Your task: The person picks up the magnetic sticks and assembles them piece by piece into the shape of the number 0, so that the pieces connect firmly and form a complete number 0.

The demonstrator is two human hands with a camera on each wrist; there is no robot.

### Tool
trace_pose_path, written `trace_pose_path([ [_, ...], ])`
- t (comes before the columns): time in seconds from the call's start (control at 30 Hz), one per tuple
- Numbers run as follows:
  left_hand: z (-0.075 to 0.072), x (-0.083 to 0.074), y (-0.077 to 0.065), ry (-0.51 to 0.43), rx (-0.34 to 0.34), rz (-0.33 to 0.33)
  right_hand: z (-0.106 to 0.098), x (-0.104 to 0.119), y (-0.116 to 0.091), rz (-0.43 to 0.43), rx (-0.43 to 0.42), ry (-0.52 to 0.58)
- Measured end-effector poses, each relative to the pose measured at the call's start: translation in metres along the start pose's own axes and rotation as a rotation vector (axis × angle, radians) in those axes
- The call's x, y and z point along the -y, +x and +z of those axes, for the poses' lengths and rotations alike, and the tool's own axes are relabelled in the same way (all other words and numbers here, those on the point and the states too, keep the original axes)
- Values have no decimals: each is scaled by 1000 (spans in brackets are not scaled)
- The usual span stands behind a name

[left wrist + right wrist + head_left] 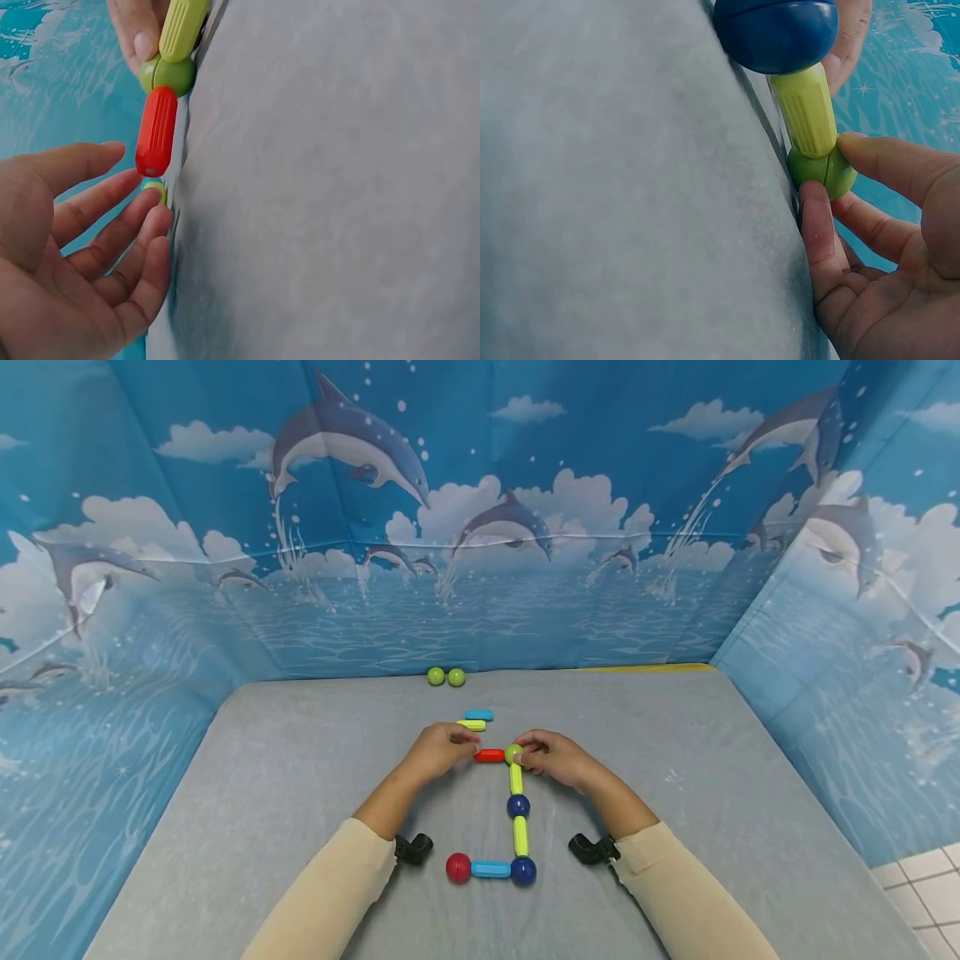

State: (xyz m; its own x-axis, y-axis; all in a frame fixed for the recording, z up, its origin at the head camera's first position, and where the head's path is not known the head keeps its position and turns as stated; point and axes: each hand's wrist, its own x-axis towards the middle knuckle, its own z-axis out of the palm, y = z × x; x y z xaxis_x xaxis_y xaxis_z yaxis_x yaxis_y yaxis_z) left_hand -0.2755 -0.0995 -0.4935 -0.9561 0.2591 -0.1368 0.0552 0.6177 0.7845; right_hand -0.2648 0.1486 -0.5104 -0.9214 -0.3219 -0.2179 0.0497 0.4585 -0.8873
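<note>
My right hand [558,760] pinches a green ball [511,749] between thumb and fingers, as the right wrist view shows closely. A red rod [491,755] sticks out leftward from that ball. Beside the rod's free end, my left hand [90,247] has its thumb and fingers spread apart with nothing held. From the green ball, a yellow-green rod [516,779] runs toward me to a dark blue ball [518,807]. Another yellow-green rod [521,836] joins this to a nearer dark blue ball [523,871]. A light blue rod [491,869] then leads left to a red ball [458,867].
Behind my left hand lie a loose light blue rod [479,715] and a loose yellow-green rod [472,725]. Two green balls [456,677] sit at the back edge of the grey table [300,777]. A dolphin-print curtain [480,610] hangs behind and at both sides.
</note>
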Motion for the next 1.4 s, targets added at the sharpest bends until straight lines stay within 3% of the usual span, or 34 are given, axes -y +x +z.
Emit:
trace_pose_path([
  [0.13,-7,1,4,-42,-39,24,-1,0,-1,6,-11,-8],
  [0.5,-27,12,23,-211,-162,6,-2,-1,-2,5,-5,-5],
  [0.8,-43,24,39,-345,-302,-76,0,-1,-3,0,-7,0],
  [0.97,-50,29,48,-414,-346,-82,1,-2,-2,-10,-11,-6],
  [1.4,-58,36,72,-436,-402,-148,1,1,-3,-5,-9,2],
])
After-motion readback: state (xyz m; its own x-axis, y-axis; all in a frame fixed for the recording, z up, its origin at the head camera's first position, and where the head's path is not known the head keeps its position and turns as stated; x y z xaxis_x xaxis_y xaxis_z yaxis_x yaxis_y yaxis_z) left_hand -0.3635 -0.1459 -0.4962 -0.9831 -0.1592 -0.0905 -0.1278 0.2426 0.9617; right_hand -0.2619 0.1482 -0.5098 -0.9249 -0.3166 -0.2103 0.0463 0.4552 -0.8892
